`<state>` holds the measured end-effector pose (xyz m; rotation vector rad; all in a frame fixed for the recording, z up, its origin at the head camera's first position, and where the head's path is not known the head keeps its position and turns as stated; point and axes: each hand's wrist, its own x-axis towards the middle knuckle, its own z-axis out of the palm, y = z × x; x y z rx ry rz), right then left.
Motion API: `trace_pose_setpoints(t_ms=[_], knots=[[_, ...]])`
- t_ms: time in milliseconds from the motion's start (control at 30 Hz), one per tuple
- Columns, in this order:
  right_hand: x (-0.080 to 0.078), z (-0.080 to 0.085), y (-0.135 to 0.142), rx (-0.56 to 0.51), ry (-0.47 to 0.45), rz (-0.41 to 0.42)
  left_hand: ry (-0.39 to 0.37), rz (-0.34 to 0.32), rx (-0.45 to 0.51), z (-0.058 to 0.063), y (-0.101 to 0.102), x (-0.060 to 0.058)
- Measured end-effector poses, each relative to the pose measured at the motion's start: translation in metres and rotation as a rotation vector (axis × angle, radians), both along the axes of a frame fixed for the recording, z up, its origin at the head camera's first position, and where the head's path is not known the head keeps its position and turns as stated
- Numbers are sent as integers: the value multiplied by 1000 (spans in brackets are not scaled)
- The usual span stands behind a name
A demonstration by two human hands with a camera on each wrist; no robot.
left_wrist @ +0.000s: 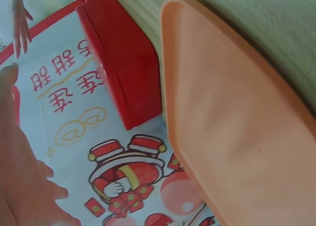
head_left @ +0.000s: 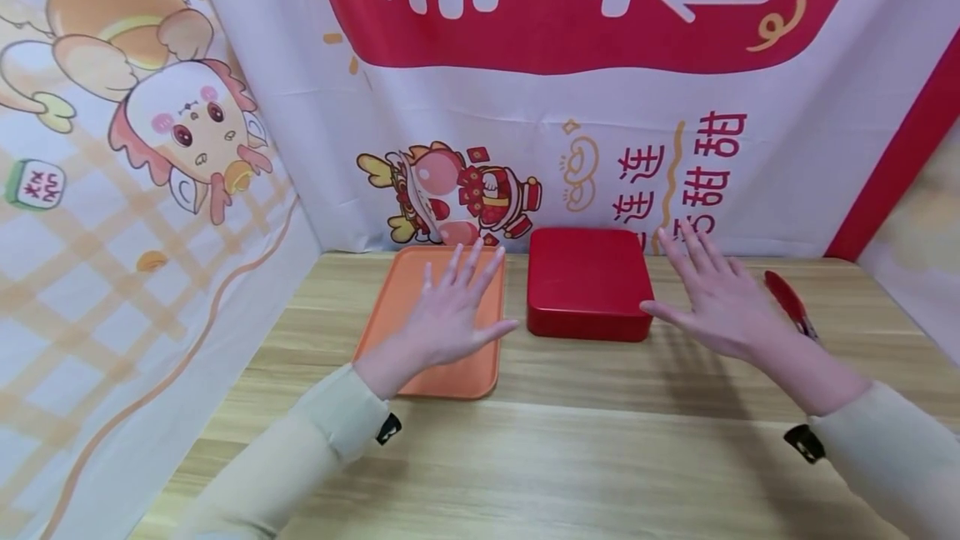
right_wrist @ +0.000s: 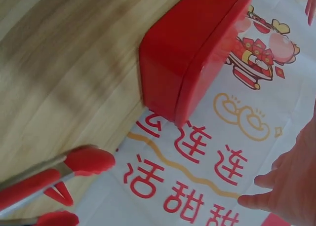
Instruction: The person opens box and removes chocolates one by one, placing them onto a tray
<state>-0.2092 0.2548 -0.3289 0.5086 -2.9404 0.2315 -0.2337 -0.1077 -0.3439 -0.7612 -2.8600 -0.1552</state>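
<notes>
My left hand (head_left: 450, 315) hovers over an orange tray (head_left: 427, 373), fingers spread and straight, holding nothing. To the right of the tray sits a red lidded box (head_left: 588, 282) with rounded corners. My right hand (head_left: 712, 302) is held beside the box's right side with its fingers spread, and its thumb overlaps the box's edge in the head view. Red-tipped tongs (right_wrist: 89, 162) lie on the table right of the box, partly behind my right hand and forearm in the head view. In the left wrist view the tray (left_wrist: 237, 112) looks flat with a low raised rim.
The wooden table (head_left: 525, 473) carries these things near its back edge. A printed cloth (head_left: 480, 107) hangs right behind them, and another patterned cloth (head_left: 150, 273) stands along the left side. A red strip (head_left: 900, 157) runs down the cloth at the right.
</notes>
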Motion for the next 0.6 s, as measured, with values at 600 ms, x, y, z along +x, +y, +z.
trace_pose_setpoints(t_ms=[600], knots=[[-17,-37,3,-175,-66,19,-245,3,224,-30,20,-31]])
